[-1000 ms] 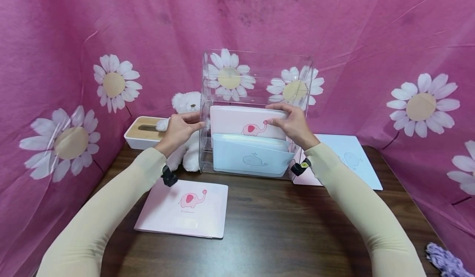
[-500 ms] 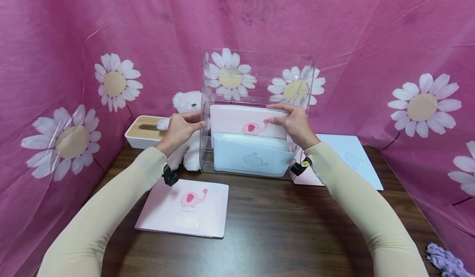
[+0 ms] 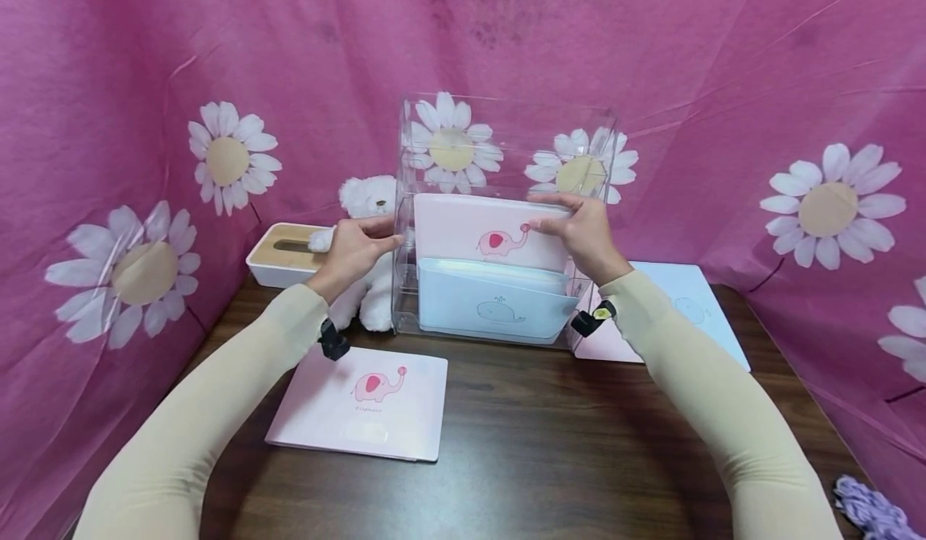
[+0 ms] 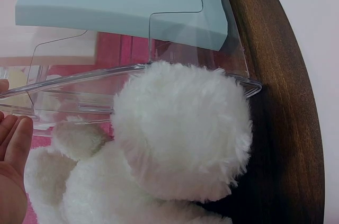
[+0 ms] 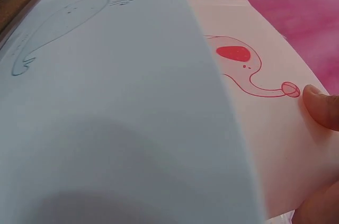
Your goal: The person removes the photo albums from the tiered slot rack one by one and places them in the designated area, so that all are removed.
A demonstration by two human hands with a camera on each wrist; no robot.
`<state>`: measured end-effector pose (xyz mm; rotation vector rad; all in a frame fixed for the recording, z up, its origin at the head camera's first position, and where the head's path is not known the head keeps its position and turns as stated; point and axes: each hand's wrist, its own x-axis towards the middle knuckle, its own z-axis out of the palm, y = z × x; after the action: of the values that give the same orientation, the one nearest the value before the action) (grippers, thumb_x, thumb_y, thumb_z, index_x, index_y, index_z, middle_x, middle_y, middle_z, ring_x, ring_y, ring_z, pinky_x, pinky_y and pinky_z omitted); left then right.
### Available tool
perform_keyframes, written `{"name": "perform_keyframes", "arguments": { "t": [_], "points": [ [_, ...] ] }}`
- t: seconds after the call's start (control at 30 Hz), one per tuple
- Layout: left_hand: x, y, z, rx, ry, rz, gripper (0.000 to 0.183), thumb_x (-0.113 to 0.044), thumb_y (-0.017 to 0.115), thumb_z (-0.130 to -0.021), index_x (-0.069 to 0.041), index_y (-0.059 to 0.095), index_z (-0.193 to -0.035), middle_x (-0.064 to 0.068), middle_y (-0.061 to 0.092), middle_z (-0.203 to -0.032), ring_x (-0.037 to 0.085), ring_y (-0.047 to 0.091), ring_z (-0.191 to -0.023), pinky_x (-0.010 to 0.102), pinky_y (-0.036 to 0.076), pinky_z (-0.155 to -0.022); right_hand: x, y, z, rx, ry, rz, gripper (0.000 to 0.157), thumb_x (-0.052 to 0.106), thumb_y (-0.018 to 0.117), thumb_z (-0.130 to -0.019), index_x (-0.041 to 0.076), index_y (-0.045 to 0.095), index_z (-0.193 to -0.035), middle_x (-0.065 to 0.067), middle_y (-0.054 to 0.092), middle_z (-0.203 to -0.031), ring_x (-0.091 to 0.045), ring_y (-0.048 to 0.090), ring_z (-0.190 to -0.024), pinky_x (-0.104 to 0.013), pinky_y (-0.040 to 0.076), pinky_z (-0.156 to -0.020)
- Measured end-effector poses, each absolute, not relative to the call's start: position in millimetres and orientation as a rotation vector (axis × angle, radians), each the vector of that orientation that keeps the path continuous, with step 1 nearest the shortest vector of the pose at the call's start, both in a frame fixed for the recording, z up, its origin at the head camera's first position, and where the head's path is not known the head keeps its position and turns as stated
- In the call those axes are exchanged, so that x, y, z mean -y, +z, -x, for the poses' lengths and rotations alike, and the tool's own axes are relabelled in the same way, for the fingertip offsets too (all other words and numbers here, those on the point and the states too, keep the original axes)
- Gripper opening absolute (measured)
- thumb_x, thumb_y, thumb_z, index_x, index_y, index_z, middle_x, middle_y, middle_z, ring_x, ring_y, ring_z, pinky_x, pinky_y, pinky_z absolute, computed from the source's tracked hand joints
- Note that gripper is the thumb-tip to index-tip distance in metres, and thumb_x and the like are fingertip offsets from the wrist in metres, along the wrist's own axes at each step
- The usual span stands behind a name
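A clear plastic file rack (image 3: 506,120) stands on the table, tiered and see-through. In its lower front slot sit light-blue folders (image 3: 499,315) with a whale drawing. Behind them rises a pink folder (image 3: 452,222) with a red elephant. My right hand (image 3: 589,239) pinches this pink folder near its upper right corner, thumb on the front beside the elephant's ball; the other fingers are partly hidden behind it. My left hand (image 3: 350,257) grips the rack's left side edge. In the left wrist view only some fingertips (image 4: 18,139) show at that edge.
A pink elephant folder (image 3: 362,423) lies flat at front left. Right of the rack lie a light-blue whale folder (image 3: 694,311) and a pink one (image 3: 608,343). A white plush bear (image 3: 374,299) and a wood-topped tissue box (image 3: 278,275) stand left. Purple yarn (image 3: 871,508) lies front right.
The pink elephant folder has risen slightly in the rack, with my right hand moving up and a little right. My left hand keeps its grip on the rack.
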<state>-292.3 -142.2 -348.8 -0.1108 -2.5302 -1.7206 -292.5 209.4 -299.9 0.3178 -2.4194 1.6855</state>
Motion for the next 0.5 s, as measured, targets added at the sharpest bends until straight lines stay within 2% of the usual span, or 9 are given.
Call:
{"name": "perform_keyframes", "arguments": {
  "t": [0.17,0.3,0.5],
  "points": [
    [142.2,-348.2,292.8,2.523,-1.722,0.124,0.050,-0.022,0.079,-0.089,-0.011,0.065,-0.136,0.010,0.066,-0.139,0.024,0.061,-0.131,0.040,0.052,-0.109,-212.3,-291.2,290.8,2.356,1.744,-0.305,0.041,0.012,0.086,-0.081,0.013,0.076,-0.120,0.000,0.078,-0.111,-0.005,0.073,-0.082,-0.023,0.062,-0.070],
    [142.4,-348.3,292.5,2.523,-1.735,0.131,0.050,-0.020,0.078,-0.090,-0.010,0.065,-0.137,0.011,0.066,-0.139,0.026,0.063,-0.129,0.040,0.052,-0.109,-215.0,-283.0,288.2,2.281,1.799,-0.302,0.039,0.008,0.086,-0.079,0.012,0.077,-0.117,0.005,0.078,-0.097,-0.008,0.076,-0.077,-0.026,0.063,-0.069],
    [141.8,-347.8,292.7,2.516,-1.745,0.121,0.049,-0.018,0.078,-0.090,-0.009,0.065,-0.136,0.013,0.066,-0.138,0.025,0.061,-0.132,0.040,0.052,-0.110,-220.1,-265.1,283.7,2.109,1.895,-0.337,0.040,0.000,0.085,-0.077,0.007,0.077,-0.115,0.003,0.074,-0.107,-0.009,0.076,-0.077,-0.025,0.063,-0.067]
  ]
}}
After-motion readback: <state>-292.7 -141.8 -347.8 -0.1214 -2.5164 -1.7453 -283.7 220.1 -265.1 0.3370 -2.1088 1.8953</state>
